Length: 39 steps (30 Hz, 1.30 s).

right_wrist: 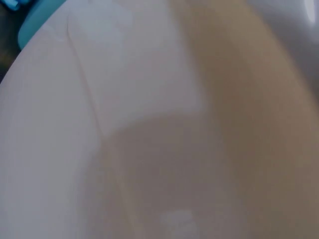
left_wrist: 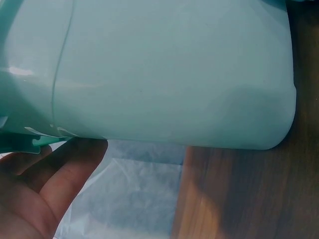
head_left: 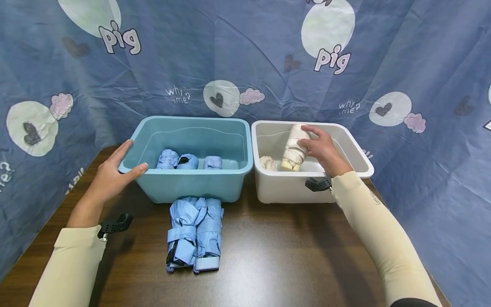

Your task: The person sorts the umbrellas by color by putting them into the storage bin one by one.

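A folded cream-white umbrella (head_left: pixel 294 149) is held by my right hand (head_left: pixel 324 149), thumb and fingers about its upper part. It leans inside the white bin (head_left: pixel 295 187), beside another cream-white bundle (head_left: pixel 268 163). At the front left corner of the light-blue bin (head_left: pixel 192 184), my left hand (head_left: pixel 109 175) touches the rim with spread, fairly straight fingers. The left wrist view shows its fingers (left_wrist: pixel 75 174) against that bin's outer wall. Several rolled blue bundles (head_left: pixel 167 159) stand in the blue bin, their lower parts hidden by its front wall. The right wrist view shows mostly the white bin's wall (right_wrist: pixel 60 149), not the hand.
Two folded blue umbrellas (head_left: pixel 195 234) lie side by side on the brown wooden table (head_left: pixel 268 256), close in front of the blue bin. Both bins stand next to each other near the back. A blue printed cloth (head_left: pixel 245 51) hangs behind and around the table.
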### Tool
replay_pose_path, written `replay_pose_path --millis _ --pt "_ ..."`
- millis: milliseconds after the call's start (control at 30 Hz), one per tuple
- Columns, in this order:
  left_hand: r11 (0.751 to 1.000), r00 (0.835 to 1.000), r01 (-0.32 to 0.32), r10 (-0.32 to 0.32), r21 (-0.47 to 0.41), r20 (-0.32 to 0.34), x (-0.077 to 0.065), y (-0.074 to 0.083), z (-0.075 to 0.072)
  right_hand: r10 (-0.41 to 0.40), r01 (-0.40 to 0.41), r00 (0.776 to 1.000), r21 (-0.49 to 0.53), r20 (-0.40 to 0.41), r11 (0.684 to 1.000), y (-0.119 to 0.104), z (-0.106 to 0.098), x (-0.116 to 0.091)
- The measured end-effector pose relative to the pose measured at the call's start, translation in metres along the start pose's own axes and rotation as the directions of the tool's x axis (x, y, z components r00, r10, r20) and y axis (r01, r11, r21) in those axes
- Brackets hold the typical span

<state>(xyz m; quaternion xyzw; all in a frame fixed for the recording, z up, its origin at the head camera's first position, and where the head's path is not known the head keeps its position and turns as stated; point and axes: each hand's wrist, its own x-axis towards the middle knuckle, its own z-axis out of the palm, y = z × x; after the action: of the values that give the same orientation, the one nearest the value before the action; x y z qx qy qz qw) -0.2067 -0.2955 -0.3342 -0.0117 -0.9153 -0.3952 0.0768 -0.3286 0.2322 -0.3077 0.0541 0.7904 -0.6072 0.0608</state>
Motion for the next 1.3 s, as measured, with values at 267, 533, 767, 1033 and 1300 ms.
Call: replay_pose_path --millis 267,533,767,1033,1300 --pt "1.0 1.0 0.009 -0.009 0.002 0.003 0.0001 -0.0011 -0.0003 0.015 -0.011 0.998 -0.071 0.058 0.997 0.0022 0.0007 -0.0034" --pt "1.0 1.0 0.009 -0.009 0.008 0.003 0.0 0.0004 0.0007 0.073 -0.062 0.995 -0.157 0.071 0.986 0.0029 -0.0007 -0.0041" --pt "1.0 1.0 0.01 -0.01 0.011 0.001 0.0008 -0.0007 -0.0001 0.122 -0.093 0.986 -0.241 0.11 0.966 0.002 0.0004 -0.0048" --pt "1.0 1.0 0.005 -0.005 0.005 -0.002 0.0009 -0.0018 0.0005 0.142 -0.106 0.985 -0.301 0.102 0.948 0.0034 0.0013 -0.0001" --pt "1.0 1.0 0.019 -0.019 0.011 0.001 0.0016 -0.0026 0.0008 0.152 -0.123 0.984 -0.271 0.091 0.955 0.0031 0.0044 -0.0008"
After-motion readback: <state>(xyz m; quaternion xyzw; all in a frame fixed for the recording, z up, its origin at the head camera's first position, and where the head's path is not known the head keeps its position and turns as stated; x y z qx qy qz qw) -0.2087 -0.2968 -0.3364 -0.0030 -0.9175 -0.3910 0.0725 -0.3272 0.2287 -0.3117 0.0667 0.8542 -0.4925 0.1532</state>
